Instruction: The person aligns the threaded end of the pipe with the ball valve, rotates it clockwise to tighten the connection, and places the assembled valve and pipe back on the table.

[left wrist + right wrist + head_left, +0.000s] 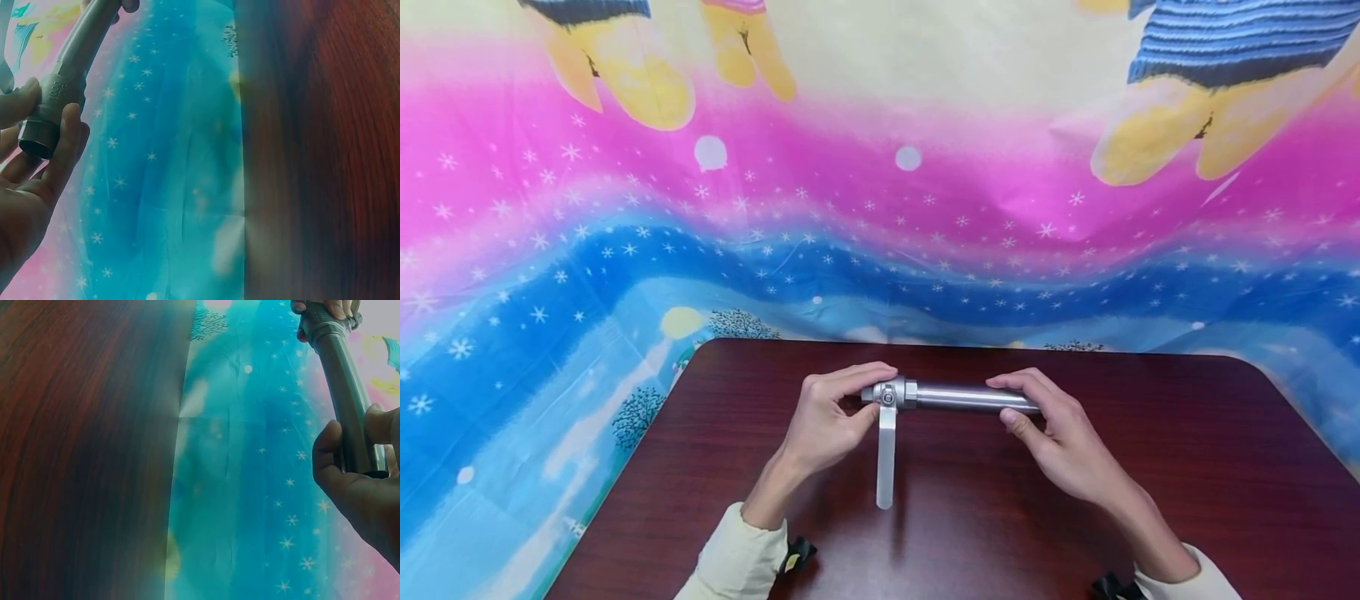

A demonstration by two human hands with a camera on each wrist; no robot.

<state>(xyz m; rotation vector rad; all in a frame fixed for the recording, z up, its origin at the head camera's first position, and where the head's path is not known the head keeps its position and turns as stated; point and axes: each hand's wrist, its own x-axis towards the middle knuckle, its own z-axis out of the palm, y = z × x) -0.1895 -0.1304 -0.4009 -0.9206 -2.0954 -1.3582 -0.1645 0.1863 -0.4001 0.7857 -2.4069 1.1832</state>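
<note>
A metal ball valve (890, 392) with a flat lever handle (886, 458) is joined to a steel pipe (962, 397). Valve and pipe are held level above the table, the lever pointing toward the person. My left hand (831, 417) grips the valve end between thumb and fingers. In the left wrist view the valve's open end (39, 140) faces the left palm. The pipe's far end is in my right hand (1067, 437), thumb on the near side and fingers over the top. The right wrist view shows the pipe (347, 381) running from that hand up to the valve.
Below the hands lies a dark red-brown wooden table (970, 533) with rounded far corners. Behind it hangs a pink and blue cloth (850, 208) with printed snowflakes and figures. Cream sleeves (733, 554) with black straps (797, 553) cover the wrists.
</note>
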